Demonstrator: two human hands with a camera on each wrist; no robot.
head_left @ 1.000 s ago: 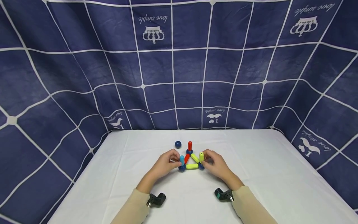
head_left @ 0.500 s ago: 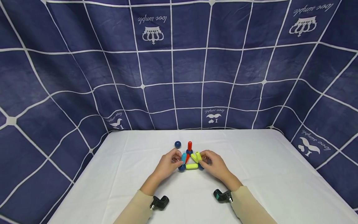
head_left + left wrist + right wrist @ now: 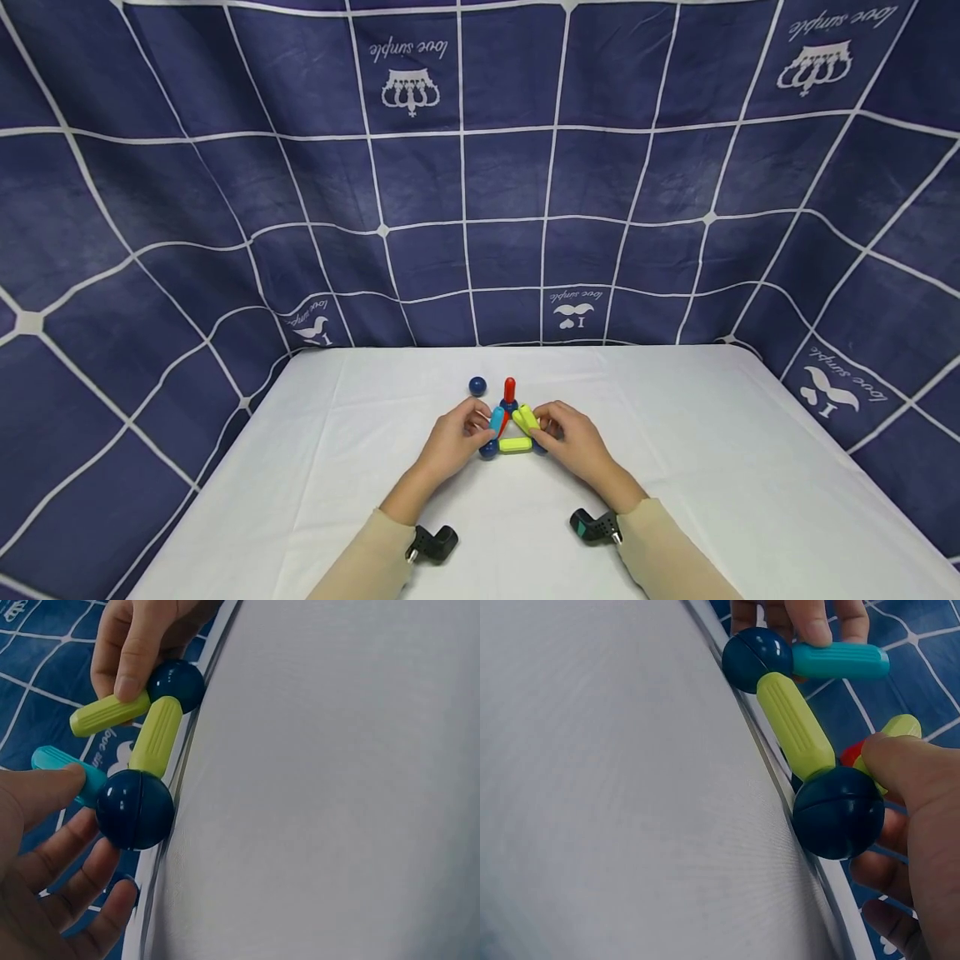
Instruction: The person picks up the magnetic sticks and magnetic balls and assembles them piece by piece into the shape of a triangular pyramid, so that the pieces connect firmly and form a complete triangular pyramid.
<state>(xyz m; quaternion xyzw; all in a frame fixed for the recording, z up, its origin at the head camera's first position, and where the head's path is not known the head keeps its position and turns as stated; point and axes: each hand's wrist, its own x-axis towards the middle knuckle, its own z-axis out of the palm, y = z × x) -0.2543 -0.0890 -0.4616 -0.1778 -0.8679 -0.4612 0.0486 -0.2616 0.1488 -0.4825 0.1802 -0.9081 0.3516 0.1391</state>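
Note:
A triangle of magnetic rods and dark blue balls lies on the table. My left hand [image 3: 450, 437] pinches a light blue magnetic rod [image 3: 67, 771] between thumb and fingers; its lower end meets the front left ball [image 3: 136, 810]. On the other side, my right hand [image 3: 572, 437] pinches a yellow-green magnetic rod [image 3: 105, 716], which meets the front right ball [image 3: 838, 813]. Both held rods tilt inward and back. A yellow-green rod [image 3: 515, 445] joins the two front balls. At the back ball [image 3: 509, 407] stands an upright red rod [image 3: 510, 389]. The triangle's other sides are partly hidden.
One loose dark blue ball [image 3: 477, 386] sits behind the triangle, to its left. The white tabletop [image 3: 660, 433] spreads around the hands. A dark blue curtain [image 3: 510, 175] with white lines hangs behind and at both sides.
Both held rods have tipped from upright to leaning inward and back, toward the upright red rod. The left hand has shifted slightly right; the front yellow-green rod and loose ball have stayed in place.

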